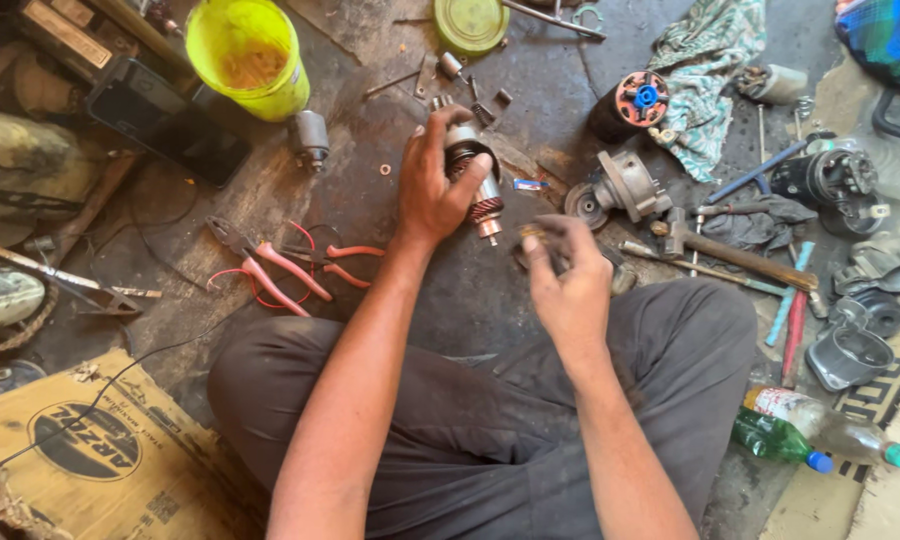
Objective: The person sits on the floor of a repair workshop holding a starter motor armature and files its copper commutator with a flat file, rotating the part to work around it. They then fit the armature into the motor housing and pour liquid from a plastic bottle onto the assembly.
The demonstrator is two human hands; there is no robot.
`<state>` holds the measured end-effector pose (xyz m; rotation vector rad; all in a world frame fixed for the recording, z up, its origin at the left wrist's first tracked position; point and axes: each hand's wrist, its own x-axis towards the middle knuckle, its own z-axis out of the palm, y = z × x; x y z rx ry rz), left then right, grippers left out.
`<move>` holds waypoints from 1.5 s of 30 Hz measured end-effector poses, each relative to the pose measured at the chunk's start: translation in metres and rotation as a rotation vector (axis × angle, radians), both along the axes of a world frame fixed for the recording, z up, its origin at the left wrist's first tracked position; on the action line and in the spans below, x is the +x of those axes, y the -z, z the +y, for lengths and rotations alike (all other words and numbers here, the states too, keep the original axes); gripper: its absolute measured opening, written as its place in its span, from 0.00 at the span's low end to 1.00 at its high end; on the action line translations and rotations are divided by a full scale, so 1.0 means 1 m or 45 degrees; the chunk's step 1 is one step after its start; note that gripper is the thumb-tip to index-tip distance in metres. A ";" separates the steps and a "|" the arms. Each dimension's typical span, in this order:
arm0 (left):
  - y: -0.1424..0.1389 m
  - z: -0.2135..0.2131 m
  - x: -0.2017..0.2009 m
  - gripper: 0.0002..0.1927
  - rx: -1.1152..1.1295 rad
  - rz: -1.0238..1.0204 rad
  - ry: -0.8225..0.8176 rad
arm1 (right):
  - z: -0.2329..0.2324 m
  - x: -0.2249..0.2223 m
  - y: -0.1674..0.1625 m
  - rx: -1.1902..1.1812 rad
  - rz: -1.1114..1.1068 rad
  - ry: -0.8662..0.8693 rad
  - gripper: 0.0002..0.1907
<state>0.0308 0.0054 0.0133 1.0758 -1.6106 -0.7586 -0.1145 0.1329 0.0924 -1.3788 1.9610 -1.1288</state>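
My left hand (432,182) grips a starter-motor armature (475,180), a metal cylinder with copper windings and a small shaft pointing toward me. It is held just above the greasy floor. My right hand (567,278) hovers to the right of it with fingers pinched around a small dark part (533,235) that I cannot make out. Both forearms reach out over my crossed legs in grey trousers (490,400).
Pink-handled pliers (270,265) and cutters lie left. A yellow bucket (250,55) stands at the back. Motor housings (625,185), a hammer (740,255), screwdrivers (792,310), a rag (710,70) and two plastic bottles (820,435) crowd the right. A cardboard box (90,450) sits near left.
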 end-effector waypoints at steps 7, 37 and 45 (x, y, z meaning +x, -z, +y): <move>0.000 -0.001 -0.001 0.27 -0.053 -0.011 0.025 | -0.006 0.009 -0.019 0.069 0.433 -0.115 0.10; 0.005 -0.002 0.001 0.27 -0.070 0.029 0.021 | -0.014 0.024 -0.028 0.257 0.759 -0.127 0.11; 0.004 -0.003 0.000 0.26 -0.092 0.018 0.017 | -0.018 0.025 -0.037 0.233 0.913 -0.215 0.10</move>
